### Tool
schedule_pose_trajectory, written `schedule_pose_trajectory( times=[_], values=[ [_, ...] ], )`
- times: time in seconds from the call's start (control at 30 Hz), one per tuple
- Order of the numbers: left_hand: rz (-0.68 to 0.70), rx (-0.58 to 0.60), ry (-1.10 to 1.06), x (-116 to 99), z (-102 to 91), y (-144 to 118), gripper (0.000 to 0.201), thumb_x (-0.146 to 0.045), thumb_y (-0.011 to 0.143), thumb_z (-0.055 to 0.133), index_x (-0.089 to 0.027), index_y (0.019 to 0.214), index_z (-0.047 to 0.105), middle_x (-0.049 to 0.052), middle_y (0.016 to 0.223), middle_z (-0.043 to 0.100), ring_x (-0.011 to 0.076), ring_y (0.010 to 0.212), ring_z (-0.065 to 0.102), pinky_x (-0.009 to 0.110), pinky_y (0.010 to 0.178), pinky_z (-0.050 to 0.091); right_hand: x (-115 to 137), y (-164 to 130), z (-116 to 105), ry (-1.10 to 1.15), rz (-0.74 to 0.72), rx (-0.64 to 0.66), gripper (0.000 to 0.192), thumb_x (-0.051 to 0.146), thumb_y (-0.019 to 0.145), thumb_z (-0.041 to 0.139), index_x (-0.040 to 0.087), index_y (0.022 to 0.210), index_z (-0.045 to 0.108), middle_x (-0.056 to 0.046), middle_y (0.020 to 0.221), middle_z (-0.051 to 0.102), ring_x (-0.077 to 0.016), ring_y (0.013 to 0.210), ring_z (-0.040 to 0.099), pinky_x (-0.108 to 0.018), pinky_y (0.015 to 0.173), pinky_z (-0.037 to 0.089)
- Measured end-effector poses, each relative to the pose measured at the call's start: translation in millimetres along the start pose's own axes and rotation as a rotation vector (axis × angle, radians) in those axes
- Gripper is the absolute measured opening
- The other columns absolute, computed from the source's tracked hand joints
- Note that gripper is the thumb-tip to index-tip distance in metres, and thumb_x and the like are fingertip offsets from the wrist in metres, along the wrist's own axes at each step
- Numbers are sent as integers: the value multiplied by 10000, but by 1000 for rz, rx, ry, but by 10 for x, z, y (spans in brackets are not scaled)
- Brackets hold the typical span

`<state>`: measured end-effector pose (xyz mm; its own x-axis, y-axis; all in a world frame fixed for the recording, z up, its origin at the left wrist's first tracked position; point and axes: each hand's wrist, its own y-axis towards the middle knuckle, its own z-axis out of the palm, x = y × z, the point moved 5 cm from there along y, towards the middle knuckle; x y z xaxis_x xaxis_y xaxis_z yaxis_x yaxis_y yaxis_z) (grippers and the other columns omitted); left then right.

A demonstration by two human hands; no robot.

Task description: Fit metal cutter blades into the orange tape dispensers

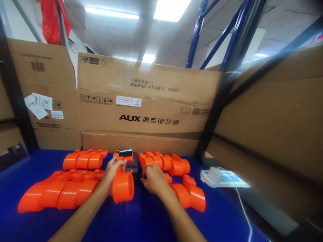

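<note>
1. AUX cardboard box (141, 101) stands upright along the back of the table; more cardboard walls to its left and right.
2. Blue table (141, 218) runs forward from the foot of the AUX box and carries everything else.
3. Long orange ribbed part (60, 190) lies flat, front-left of the AUX box.
4. Shorter orange ribbed part (84, 159) lies just below the box's left half, behind the long one.
5. Orange ribbed part (164, 162) lies below the box's right half.
6. Orange curved pieces (193, 195) sit further forward from the box, on the right, partly hidden by the right wrist.
7. Orange tube piece (123, 186), open end facing the camera, lies front of the box's centre, joined to a black block (132, 164) behind it.
8. White device (220, 178) with cable lies off the box's right end.
9. Left hand (114, 169): fingers curled, gripping the top of the orange tube piece.
10. Right hand (152, 179): fingers pressed against the black block; cannot tell whether they clasp it.
</note>
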<state>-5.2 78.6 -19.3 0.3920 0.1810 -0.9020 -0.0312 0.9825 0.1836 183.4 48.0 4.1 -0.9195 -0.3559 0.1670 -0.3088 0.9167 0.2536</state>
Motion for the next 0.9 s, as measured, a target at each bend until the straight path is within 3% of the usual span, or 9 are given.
schedule_pose_trajectory(
  times=[0.17, 0.3, 0.4, 0.57, 0.73, 0.9],
  values=[
    [-1, -6, -4, 12, 6, -24, 233, -323, 629, 758, -174, 624, 578, -40, 514, 557, 105, 462, 499, 233, 503, 391, 51, -6, -13, -47, 2, 6, 135, 150, 808, 582, 183, 756, 701, -121, 869, 701, -263, 907, 606, -331, 792, 417],
    [0, -5, -7, 3, 24, -44, 237, -321, 641, 767, -171, 653, 584, -43, 526, 558, 97, 459, 494, 225, 499, 391, 15, -6, -66, 9, -37, -82, 116, 160, 826, 569, 192, 764, 661, -108, 852, 696, -257, 895, 612, -324, 781, 425],
    [0, 7, -7, -11, 58, -65, 253, -333, 639, 781, -169, 681, 593, -45, 534, 557, 93, 461, 490, 216, 488, 387, -83, -6, -155, 212, -6, -224, 88, 143, 809, 558, 203, 773, 611, -63, 779, 683, -221, 779, 627, -294, 694, 439],
    [-5, 38, -2, -22, 148, -132, 268, -337, 659, 794, -170, 771, 616, -51, 547, 554, 89, 469, 474, 203, 481, 392, -181, -10, -243, 744, 35, -391, 92, 215, 801, 580, 227, 745, 507, 16, 613, 618, -168, 550, 583, -240, 511, 404],
    [-6, 80, 16, -26, 215, -192, 285, -353, 694, 790, -171, 837, 623, -51, 559, 548, 80, 476, 469, 188, 485, 391, -97, -10, -268, 1114, 31, -445, 197, 325, 791, 665, 226, 777, 495, 29, 666, 595, -148, 535, 601, -234, 490, 464],
    [24, 122, 94, -38, 251, -215, 367, -405, 720, 776, -169, 971, 648, -38, 610, 574, 89, 508, 494, 194, 502, 416, -6, -33, -236, 1292, 51, -444, 286, 413, 816, 686, 238, 916, 483, 22, 831, 592, -107, 468, 586, -233, 409, 496]
  ],
)
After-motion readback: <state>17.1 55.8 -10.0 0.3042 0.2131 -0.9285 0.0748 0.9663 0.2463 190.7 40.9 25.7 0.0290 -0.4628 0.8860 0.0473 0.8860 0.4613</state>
